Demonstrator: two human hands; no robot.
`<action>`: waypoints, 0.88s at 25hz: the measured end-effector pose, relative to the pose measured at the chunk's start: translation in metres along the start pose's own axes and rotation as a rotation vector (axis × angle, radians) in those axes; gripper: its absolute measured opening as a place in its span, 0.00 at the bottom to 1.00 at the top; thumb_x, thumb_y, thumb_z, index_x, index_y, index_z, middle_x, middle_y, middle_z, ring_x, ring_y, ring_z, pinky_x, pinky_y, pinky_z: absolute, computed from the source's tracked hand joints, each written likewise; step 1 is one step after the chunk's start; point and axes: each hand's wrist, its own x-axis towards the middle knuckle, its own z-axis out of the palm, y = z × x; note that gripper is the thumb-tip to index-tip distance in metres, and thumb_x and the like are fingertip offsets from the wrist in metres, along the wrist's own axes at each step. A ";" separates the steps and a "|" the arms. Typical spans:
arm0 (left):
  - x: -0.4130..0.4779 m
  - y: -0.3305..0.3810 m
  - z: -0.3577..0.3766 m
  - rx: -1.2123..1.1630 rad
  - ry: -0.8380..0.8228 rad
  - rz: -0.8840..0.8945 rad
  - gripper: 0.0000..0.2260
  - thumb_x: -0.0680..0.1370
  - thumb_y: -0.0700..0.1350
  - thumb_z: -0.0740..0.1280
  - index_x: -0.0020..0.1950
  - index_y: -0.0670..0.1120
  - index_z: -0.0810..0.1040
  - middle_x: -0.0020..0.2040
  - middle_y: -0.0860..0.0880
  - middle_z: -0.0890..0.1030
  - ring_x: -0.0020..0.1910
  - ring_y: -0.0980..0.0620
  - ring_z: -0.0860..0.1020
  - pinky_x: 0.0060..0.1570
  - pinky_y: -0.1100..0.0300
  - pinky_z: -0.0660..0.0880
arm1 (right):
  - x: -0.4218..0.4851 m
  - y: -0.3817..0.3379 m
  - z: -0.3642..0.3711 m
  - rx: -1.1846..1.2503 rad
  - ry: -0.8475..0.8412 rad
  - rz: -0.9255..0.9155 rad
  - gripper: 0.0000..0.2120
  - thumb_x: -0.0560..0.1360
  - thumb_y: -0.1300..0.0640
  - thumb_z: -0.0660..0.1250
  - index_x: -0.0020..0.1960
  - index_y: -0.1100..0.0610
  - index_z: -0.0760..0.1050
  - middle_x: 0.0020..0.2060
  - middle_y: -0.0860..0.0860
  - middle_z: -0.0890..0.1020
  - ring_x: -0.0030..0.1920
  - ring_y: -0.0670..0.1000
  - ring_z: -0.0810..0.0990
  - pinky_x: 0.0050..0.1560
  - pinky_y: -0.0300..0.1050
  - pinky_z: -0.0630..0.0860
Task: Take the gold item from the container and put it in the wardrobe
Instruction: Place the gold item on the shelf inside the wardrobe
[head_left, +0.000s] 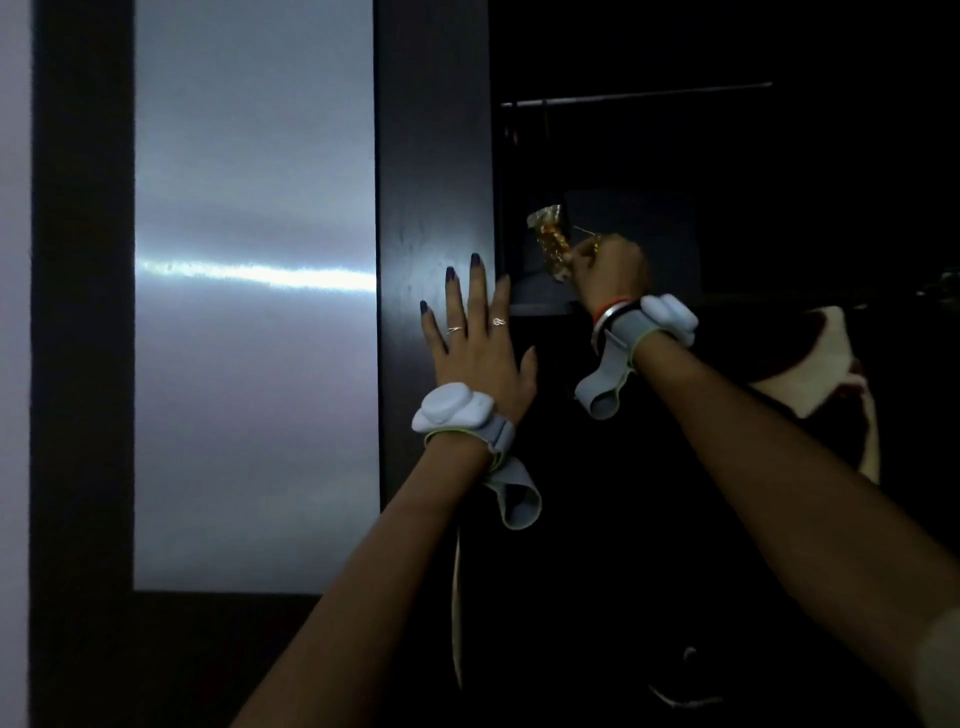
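gold item (551, 244): in your right hand (610, 270), fingers closed round it, held up inside the dark wardrobe opening (727, 218) just above a shelf edge | your left hand (475, 338): flat, fingers spread, pressed on the wardrobe door frame (431, 156), gripping nothing | hanging rail (639, 94) above

- wardrobe (727, 156) interior too dark, contents unreadable
- right hand (610, 270) fingers hidden behind gold item (551, 241)
- pale thing (831, 364) far right, unclear

A dim home bedroom; dark wardrobe (434, 156) (panelled door (254, 312)); hanging rail (636, 95) inside.
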 end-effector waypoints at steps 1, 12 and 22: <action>0.002 -0.003 0.007 0.048 0.045 0.023 0.35 0.72 0.50 0.64 0.76 0.47 0.54 0.79 0.42 0.51 0.77 0.39 0.47 0.73 0.36 0.48 | 0.013 0.000 0.015 -0.069 -0.027 -0.017 0.15 0.76 0.58 0.60 0.53 0.64 0.82 0.53 0.63 0.83 0.55 0.63 0.80 0.52 0.50 0.75; -0.001 -0.007 0.015 0.112 0.106 0.054 0.40 0.67 0.50 0.67 0.76 0.46 0.55 0.78 0.41 0.54 0.77 0.39 0.50 0.73 0.35 0.51 | 0.036 -0.005 0.056 -0.141 -0.340 -0.011 0.16 0.76 0.58 0.62 0.58 0.67 0.76 0.60 0.64 0.79 0.61 0.63 0.77 0.58 0.50 0.74; -0.096 0.049 -0.075 -0.261 -0.066 0.106 0.20 0.71 0.49 0.59 0.59 0.43 0.76 0.57 0.42 0.80 0.57 0.40 0.77 0.59 0.48 0.71 | -0.148 0.007 -0.069 0.456 -0.190 0.195 0.11 0.72 0.61 0.69 0.52 0.63 0.81 0.47 0.62 0.85 0.40 0.47 0.79 0.37 0.22 0.71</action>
